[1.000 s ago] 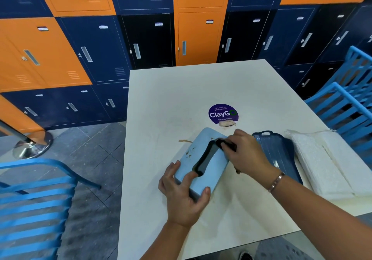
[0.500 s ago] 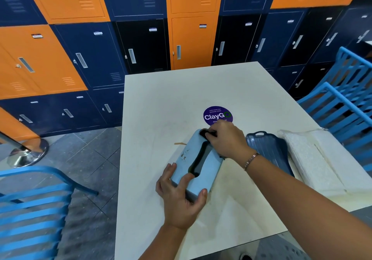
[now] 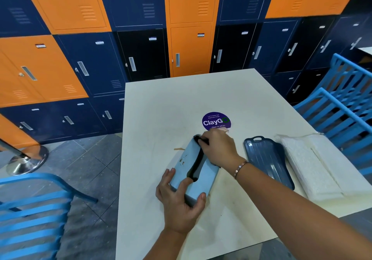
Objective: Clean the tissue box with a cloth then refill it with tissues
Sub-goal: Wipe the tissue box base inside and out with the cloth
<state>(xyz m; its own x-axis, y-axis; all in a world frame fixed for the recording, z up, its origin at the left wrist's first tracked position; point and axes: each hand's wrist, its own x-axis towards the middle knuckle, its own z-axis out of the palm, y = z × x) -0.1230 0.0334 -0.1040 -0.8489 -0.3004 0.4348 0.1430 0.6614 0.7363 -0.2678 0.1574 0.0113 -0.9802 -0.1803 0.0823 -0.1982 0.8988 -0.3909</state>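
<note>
Orange, navy and black lockers point(image 3: 90, 64) fill the wall behind a pale desk point(image 3: 161, 102), with blue slatted chairs point(image 3: 342, 106) on either side of you and a chrome post base point(image 3: 26, 161) on the grey floor to the left. On the desk near its front edge lies the light blue tissue box point(image 3: 203, 181), angled away from you, its long dark slot facing up and a few brown specks point(image 3: 182, 160) on its left part.

Your left hand point(image 3: 179, 201) grips the box's near end, with the fingers curled over the top and the thumb round the right corner. Your right hand point(image 3: 218, 149), with a bracelet point(image 3: 240, 167) at the wrist, rests on the far end of the box, its fingers bunched round a small dark cloth point(image 3: 198, 139) pressed to the far corner.

Just beyond that hand sits a round purple "ClayGo" sticker point(image 3: 216, 121). Right of the box, apart from it, lies a dark blue ribbed plastic tray point(image 3: 267, 159), and beside that a flat stack of white tissues point(image 3: 308, 163) at the desk's right edge.
</note>
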